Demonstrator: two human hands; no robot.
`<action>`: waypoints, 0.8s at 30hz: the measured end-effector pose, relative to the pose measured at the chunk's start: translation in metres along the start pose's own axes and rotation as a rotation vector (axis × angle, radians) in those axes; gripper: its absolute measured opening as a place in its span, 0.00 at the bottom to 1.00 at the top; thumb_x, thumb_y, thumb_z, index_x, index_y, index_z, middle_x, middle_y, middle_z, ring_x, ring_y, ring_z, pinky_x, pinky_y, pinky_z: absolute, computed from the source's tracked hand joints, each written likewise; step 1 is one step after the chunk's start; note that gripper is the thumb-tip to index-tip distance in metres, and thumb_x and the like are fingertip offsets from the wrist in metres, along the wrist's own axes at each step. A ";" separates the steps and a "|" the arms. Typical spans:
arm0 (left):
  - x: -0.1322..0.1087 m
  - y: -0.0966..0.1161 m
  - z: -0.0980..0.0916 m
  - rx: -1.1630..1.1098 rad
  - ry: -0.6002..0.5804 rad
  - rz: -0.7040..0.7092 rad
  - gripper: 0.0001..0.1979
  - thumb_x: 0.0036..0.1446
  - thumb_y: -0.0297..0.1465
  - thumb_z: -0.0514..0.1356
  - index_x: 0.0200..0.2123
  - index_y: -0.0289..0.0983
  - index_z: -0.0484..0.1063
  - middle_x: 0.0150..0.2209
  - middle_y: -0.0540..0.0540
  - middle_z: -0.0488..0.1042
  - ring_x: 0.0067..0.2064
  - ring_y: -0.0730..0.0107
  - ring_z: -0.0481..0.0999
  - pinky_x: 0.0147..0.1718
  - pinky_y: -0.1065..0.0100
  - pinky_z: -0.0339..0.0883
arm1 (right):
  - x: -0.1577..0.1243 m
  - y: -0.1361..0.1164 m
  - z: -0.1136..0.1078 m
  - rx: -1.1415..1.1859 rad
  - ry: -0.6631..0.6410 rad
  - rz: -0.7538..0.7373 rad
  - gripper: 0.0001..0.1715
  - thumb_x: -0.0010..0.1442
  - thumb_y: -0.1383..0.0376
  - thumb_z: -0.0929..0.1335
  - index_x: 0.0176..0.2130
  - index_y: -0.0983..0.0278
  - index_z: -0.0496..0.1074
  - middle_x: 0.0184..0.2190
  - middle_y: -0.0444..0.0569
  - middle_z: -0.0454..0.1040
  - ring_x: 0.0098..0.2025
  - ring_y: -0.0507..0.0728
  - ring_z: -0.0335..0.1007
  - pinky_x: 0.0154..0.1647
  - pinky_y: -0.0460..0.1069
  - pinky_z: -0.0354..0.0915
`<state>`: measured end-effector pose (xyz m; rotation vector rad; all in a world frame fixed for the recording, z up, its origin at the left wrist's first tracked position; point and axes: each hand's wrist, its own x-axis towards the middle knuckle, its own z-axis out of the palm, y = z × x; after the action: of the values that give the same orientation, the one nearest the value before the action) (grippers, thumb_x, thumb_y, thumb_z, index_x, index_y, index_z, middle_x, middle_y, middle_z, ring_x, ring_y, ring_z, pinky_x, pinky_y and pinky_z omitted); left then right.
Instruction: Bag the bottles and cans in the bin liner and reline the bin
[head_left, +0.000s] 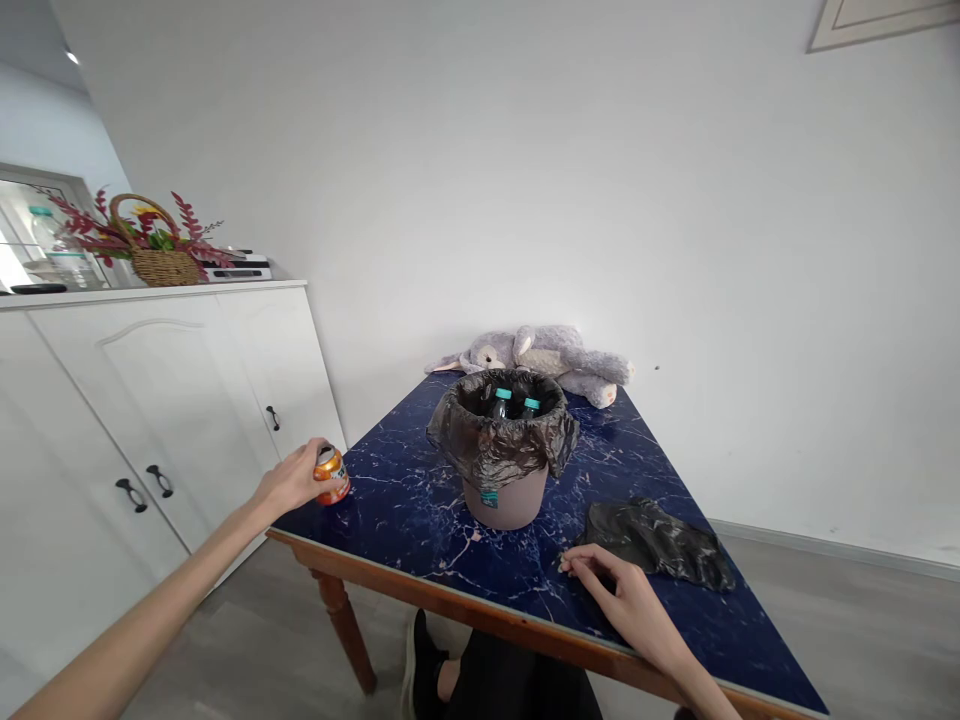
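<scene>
At the left edge of the table, my left hand (296, 477) is closed around an orange drink can (332, 476), which stands upright at the tabletop. My right hand (622, 595) rests near the front edge with its fingers loosely bent, holding nothing that I can see. Just beyond it lies a crumpled black plastic bag (660, 540). Between my hands stands a pinkish-grey bin (510, 502), lined with a black bin bag (487, 445) folded over its rim. Inside are two bottles with teal caps, a left bottle (502, 403) and a right bottle (530, 408); their lower parts are hidden.
A grey plush toy (555, 355) lies at the back of the blue marbled table (420, 535), against the wall. To the left is a white cabinet (165, 380) bearing a flower basket (166, 267) and a clear bottle (64, 255). My legs are under the table's front edge.
</scene>
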<state>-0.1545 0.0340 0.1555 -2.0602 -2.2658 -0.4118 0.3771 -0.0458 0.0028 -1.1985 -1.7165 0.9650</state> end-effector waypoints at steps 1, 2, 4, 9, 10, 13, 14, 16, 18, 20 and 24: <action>0.001 0.013 -0.006 0.005 0.056 -0.030 0.45 0.52 0.59 0.62 0.66 0.41 0.58 0.56 0.31 0.78 0.54 0.31 0.80 0.45 0.48 0.75 | 0.000 -0.001 0.000 0.001 0.002 0.001 0.27 0.71 0.41 0.65 0.48 0.57 0.80 0.46 0.52 0.83 0.49 0.63 0.80 0.49 0.52 0.73; 0.002 0.028 -0.014 -0.002 0.122 -0.056 0.47 0.54 0.59 0.61 0.68 0.41 0.52 0.56 0.30 0.78 0.53 0.32 0.81 0.44 0.48 0.75 | 0.000 -0.001 0.000 0.003 0.007 -0.003 0.27 0.71 0.41 0.65 0.48 0.57 0.80 0.45 0.52 0.84 0.48 0.63 0.80 0.48 0.52 0.74; 0.006 0.064 -0.037 -0.104 0.280 -0.037 0.52 0.54 0.60 0.63 0.70 0.39 0.44 0.51 0.33 0.80 0.51 0.36 0.82 0.44 0.50 0.76 | 0.000 -0.002 0.000 0.004 0.021 -0.022 0.27 0.70 0.41 0.65 0.47 0.57 0.81 0.44 0.52 0.84 0.47 0.63 0.80 0.47 0.52 0.74; 0.009 0.163 -0.090 -0.409 0.571 0.307 0.45 0.53 0.51 0.72 0.63 0.44 0.50 0.60 0.37 0.74 0.60 0.48 0.78 0.53 0.54 0.76 | 0.002 -0.002 0.000 -0.016 0.026 -0.037 0.29 0.70 0.41 0.64 0.46 0.58 0.81 0.43 0.52 0.84 0.47 0.63 0.80 0.50 0.53 0.73; 0.009 0.182 -0.096 -0.433 0.588 0.363 0.44 0.52 0.49 0.73 0.62 0.44 0.51 0.63 0.37 0.72 0.62 0.48 0.76 0.56 0.54 0.75 | 0.002 -0.002 0.000 -0.018 0.018 -0.034 0.29 0.71 0.40 0.64 0.46 0.58 0.80 0.44 0.52 0.84 0.48 0.63 0.80 0.51 0.53 0.72; 0.009 0.228 -0.104 -0.485 0.541 0.500 0.41 0.52 0.44 0.75 0.62 0.44 0.57 0.63 0.38 0.72 0.62 0.49 0.76 0.57 0.53 0.75 | 0.002 -0.002 0.000 -0.023 0.007 -0.027 0.28 0.71 0.41 0.63 0.47 0.58 0.80 0.46 0.52 0.83 0.49 0.63 0.79 0.52 0.52 0.71; 0.010 0.240 -0.104 -0.491 0.496 0.544 0.40 0.52 0.43 0.75 0.61 0.43 0.59 0.63 0.39 0.73 0.61 0.49 0.77 0.57 0.53 0.75 | 0.002 -0.002 0.000 -0.024 0.005 -0.027 0.28 0.72 0.42 0.63 0.48 0.58 0.80 0.46 0.52 0.83 0.49 0.63 0.79 0.51 0.52 0.71; 0.012 0.258 -0.101 -0.474 0.366 0.640 0.37 0.52 0.43 0.75 0.61 0.43 0.64 0.62 0.40 0.75 0.59 0.50 0.79 0.56 0.53 0.75 | 0.002 -0.002 -0.001 -0.021 -0.001 -0.029 0.27 0.72 0.42 0.63 0.48 0.58 0.79 0.46 0.52 0.83 0.49 0.62 0.79 0.50 0.52 0.70; 0.016 0.270 -0.098 -0.438 0.229 0.724 0.35 0.53 0.44 0.74 0.61 0.44 0.67 0.63 0.41 0.75 0.59 0.49 0.78 0.56 0.51 0.75 | 0.002 -0.002 -0.001 -0.013 -0.004 -0.032 0.26 0.73 0.43 0.63 0.48 0.58 0.79 0.46 0.51 0.83 0.49 0.62 0.79 0.50 0.52 0.70; 0.019 0.275 -0.093 -0.420 0.137 0.763 0.35 0.56 0.46 0.71 0.64 0.45 0.67 0.65 0.41 0.73 0.61 0.48 0.77 0.57 0.50 0.74 | 0.002 -0.002 -0.001 -0.002 0.000 -0.036 0.26 0.73 0.44 0.63 0.47 0.58 0.79 0.46 0.51 0.83 0.49 0.62 0.79 0.50 0.52 0.69; 0.020 0.268 -0.087 -0.460 0.127 0.739 0.32 0.66 0.49 0.62 0.68 0.45 0.64 0.67 0.41 0.71 0.62 0.53 0.77 0.59 0.53 0.73 | 0.002 -0.004 -0.001 0.012 0.012 -0.044 0.24 0.73 0.45 0.64 0.47 0.58 0.80 0.45 0.50 0.83 0.48 0.62 0.79 0.50 0.51 0.70</action>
<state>0.0953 0.0536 0.2867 -2.7680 -1.2633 -1.0113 0.3761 -0.0449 0.0066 -1.1521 -1.7188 0.9385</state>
